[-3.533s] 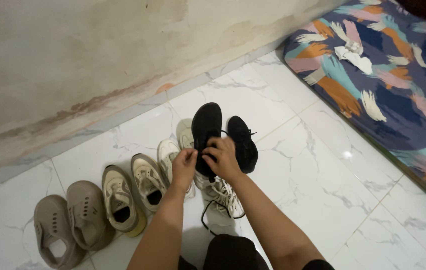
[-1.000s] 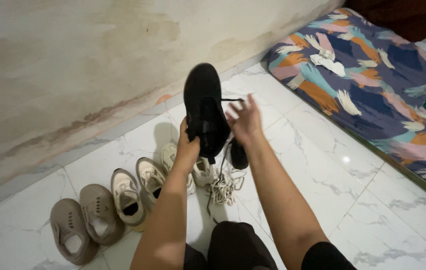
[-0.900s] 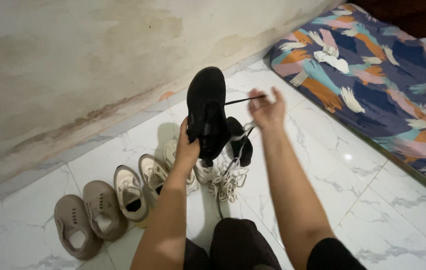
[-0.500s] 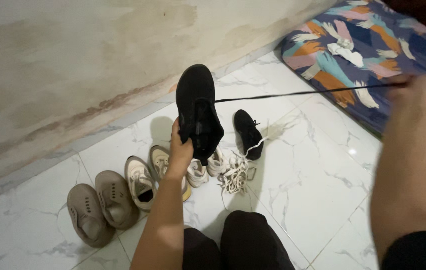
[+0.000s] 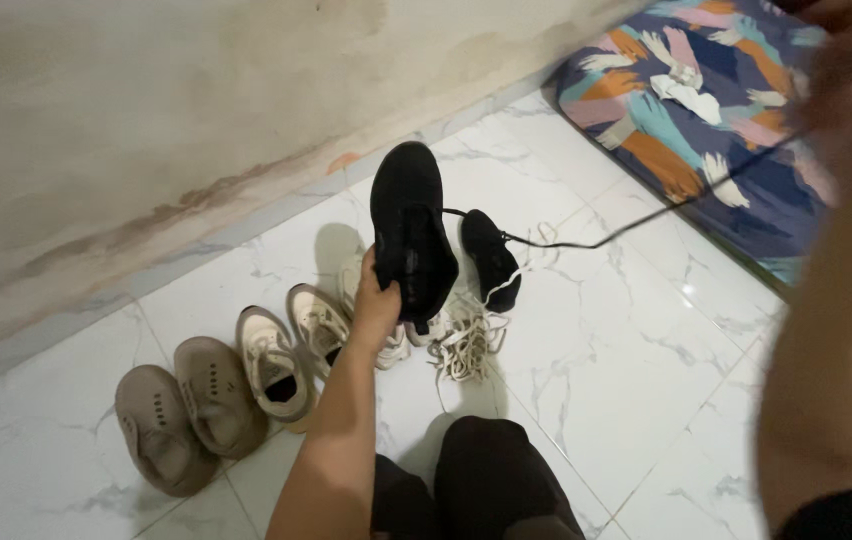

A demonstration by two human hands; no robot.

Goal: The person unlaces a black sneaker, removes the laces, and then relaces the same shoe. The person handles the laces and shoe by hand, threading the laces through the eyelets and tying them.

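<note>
Head view, looking down over my knees: my left hand point(image 5: 378, 298) is wrapped around the heel end of a black sneaker point(image 5: 410, 234), thumb on one side and fingers on the other, holding it clear of the floor with the toe pointing toward the wall point(image 5: 146, 110). A black lace point(image 5: 636, 218) runs out of that sneaker, slack near the shoe and then straight, up toward the top right corner, where my right hand point(image 5: 846, 60) sits very close to the lens. That hand is a blur; the lace leads right to it, but I cannot tell whether the fingers are closed on the lace or loose.

Taking the held sneaker as the landmark, its black mate point(image 5: 492, 258) lies on the white marble floor point(image 5: 626, 350) just beside it, on the side toward the mattress. Below the sneaker, near my left wrist, a tangle of white laces point(image 5: 466, 340) spreads over the tiles, touching a pair of white shoes point(image 5: 386, 340) partly hidden behind my hand. Farther from the sneaker, along the wall side, stand a pair of cream trainers point(image 5: 291, 350) and then a pair of taupe clogs point(image 5: 181, 405), side by side in a row. Well apart from the sneaker, the mattress point(image 5: 706, 130) with a colourful brushstroke cover carries a crumpled white cloth point(image 5: 691, 92).
</note>
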